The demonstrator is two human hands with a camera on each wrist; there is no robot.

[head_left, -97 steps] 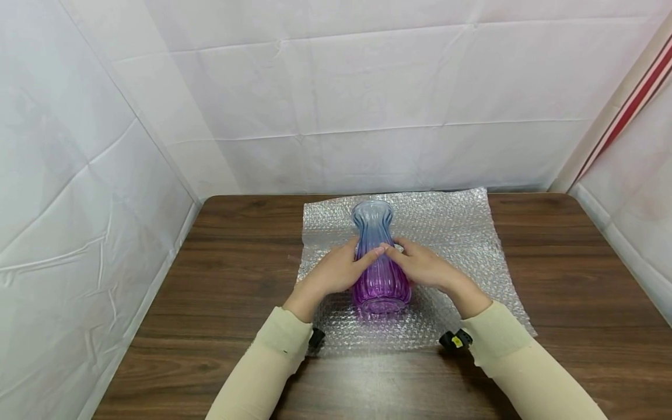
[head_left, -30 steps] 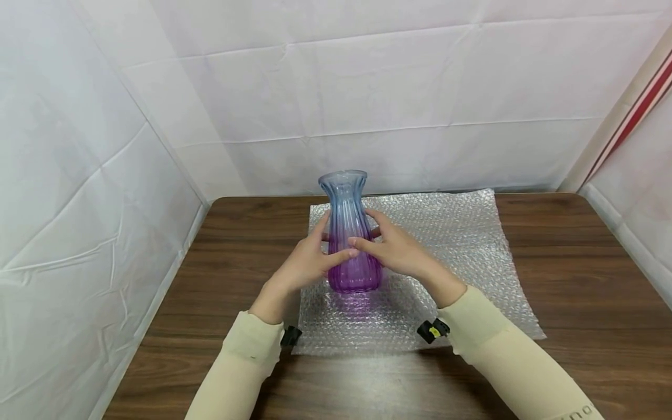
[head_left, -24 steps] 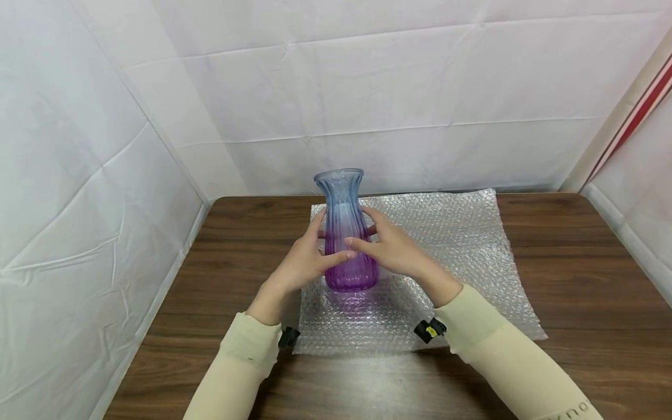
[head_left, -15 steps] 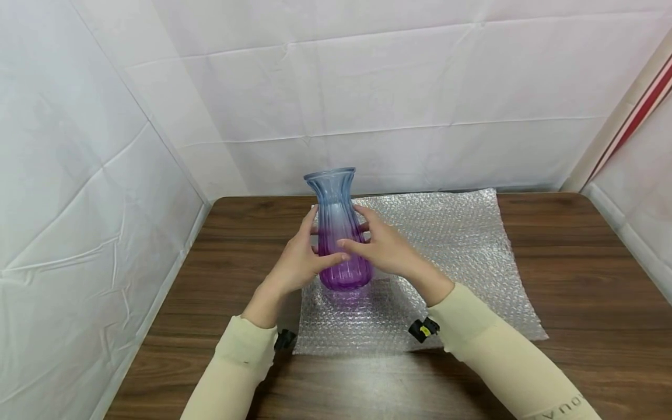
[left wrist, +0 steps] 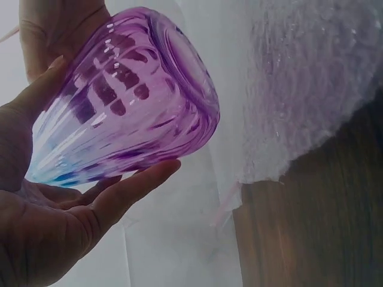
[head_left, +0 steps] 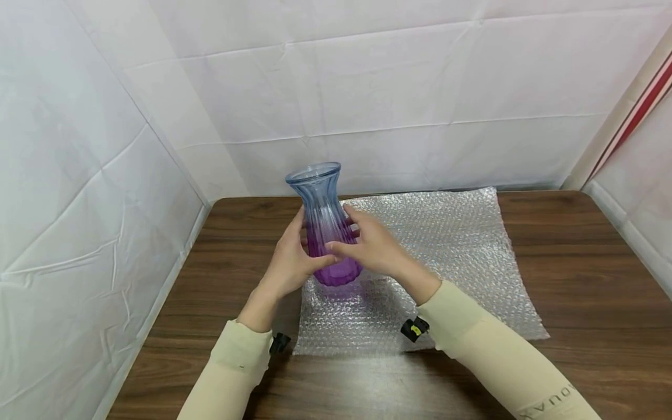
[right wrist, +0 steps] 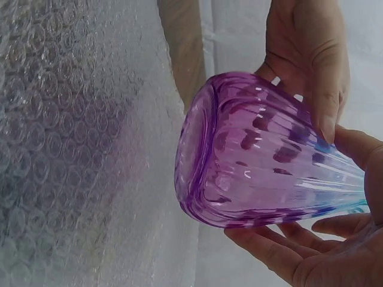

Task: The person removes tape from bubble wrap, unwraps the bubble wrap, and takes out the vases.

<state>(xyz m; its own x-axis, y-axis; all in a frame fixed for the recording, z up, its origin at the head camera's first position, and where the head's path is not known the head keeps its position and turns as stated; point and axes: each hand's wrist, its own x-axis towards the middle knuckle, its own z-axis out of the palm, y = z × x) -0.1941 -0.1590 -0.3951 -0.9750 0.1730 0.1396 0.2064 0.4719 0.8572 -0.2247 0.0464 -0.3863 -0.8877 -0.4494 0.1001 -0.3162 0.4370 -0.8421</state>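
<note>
A ribbed glass vase point(head_left: 325, 233), blue at its flared mouth and purple at its base, is held in both hands above the bubble wrap point(head_left: 441, 251). In the head view it leans a little to the left, mouth up. My left hand point(head_left: 290, 256) grips its left side, thumb across the front. From the right my right hand point(head_left: 375, 242) grips it too, its thumb just above the left one. Both wrist views show the purple base point(left wrist: 197, 78) raised off the sheet, with fingertips point(right wrist: 257, 239) round the body. Some fingers behind the glass show only as dark blotches.
Under the wrap is a dark wood-grain table point(head_left: 231, 245). White cloth walls point(head_left: 367, 87) stand behind it and at both sides, with a red stripe point(head_left: 637, 114) at the right corner. Each wrist carries a small black camera point(head_left: 415, 329).
The vase was lying on the bubble wrap with its mouth away from me. Both hands have lifted and tipped it more upright, and it has shifted left, now leaning left.
</note>
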